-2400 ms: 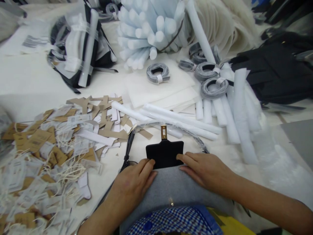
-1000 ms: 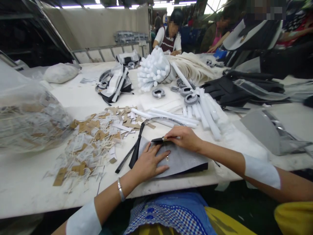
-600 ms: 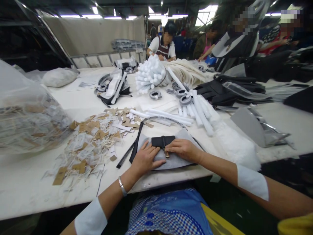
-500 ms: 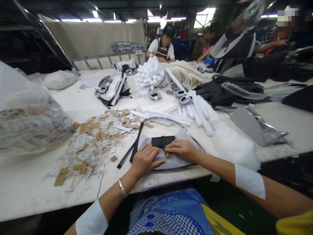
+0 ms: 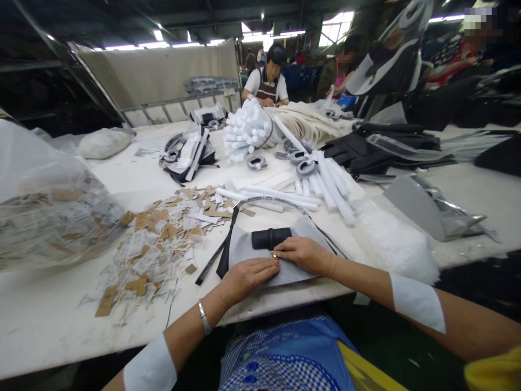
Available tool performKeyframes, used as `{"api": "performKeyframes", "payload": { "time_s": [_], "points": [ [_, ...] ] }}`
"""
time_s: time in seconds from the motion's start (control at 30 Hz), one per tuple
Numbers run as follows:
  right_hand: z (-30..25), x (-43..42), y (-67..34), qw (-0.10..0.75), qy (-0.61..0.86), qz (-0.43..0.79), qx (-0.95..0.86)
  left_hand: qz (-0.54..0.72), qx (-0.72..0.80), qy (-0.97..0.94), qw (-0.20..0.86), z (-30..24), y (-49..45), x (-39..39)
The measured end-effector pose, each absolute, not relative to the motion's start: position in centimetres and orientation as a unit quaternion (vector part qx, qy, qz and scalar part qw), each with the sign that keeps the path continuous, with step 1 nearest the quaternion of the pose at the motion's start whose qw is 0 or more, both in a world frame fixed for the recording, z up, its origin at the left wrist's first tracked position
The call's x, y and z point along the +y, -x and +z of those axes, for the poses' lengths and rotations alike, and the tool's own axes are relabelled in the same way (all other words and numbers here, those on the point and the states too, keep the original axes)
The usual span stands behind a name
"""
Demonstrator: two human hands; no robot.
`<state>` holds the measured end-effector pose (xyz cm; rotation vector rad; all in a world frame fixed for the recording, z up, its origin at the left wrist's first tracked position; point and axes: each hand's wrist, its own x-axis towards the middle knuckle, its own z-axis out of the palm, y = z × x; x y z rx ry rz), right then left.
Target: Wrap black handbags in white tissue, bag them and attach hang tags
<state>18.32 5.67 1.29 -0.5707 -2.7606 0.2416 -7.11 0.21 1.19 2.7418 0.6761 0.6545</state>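
Note:
A black handbag lies on the table in front of me, its front covered by a pale grey wrapping sheet. Across that sheet sits a short black flap with a small gold clasp at its lower edge. My right hand pinches the clasp from the right, thumb and fingers together. From the left, my left hand lies over the sheet with fingers stretched out, their tips touching the clasp's lower end. The bag's wrapped strap arches behind it.
Loose paper tags spread to the left beside a clear bag of tags. White foam rods, coiled grey straps and black bag pieces lie beyond. A co-worker sits across the table.
My left hand has turned and slid its fingertips right and down onto the clasp, where before they lay by the flap. My right hand stays at the clasp.

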Motion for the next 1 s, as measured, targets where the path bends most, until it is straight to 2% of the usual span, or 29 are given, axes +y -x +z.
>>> {"api": "performKeyframes", "payload": {
  "time_s": [0.17, 0.37, 0.5, 0.63, 0.83, 1.0],
  "points": [
    [3.1, 6.3, -17.6, 0.111, 0.242, 0.172, -0.948, 0.225, 0.246, -0.930, 0.154, 2.1, 6.4, 0.5],
    [4.0, 7.6, -16.2, 0.099, 0.189, 0.165, -0.963, 0.243, 0.238, -0.927, 0.158, 2.3, 6.2, 0.4],
    [3.2, 7.4, -15.7, 0.089, 0.202, 0.150, -0.964, 0.260, 0.234, -0.929, 0.118, 1.3, 6.4, 0.3],
    [3.4, 6.0, -15.0, 0.080, 0.277, 0.129, -0.949, 0.262, 0.230, -0.934, 0.083, 1.2, 6.2, 0.2],
    [5.5, 5.6, -15.0, 0.024, 0.341, 0.193, -0.920, 0.268, 0.219, -0.937, 0.052, 2.4, 6.0, 0.6],
    [4.7, 5.0, -17.3, 0.090, 0.315, 0.157, -0.931, 0.255, 0.200, -0.946, 0.008, 2.1, 5.8, 1.3]
  ]
}}
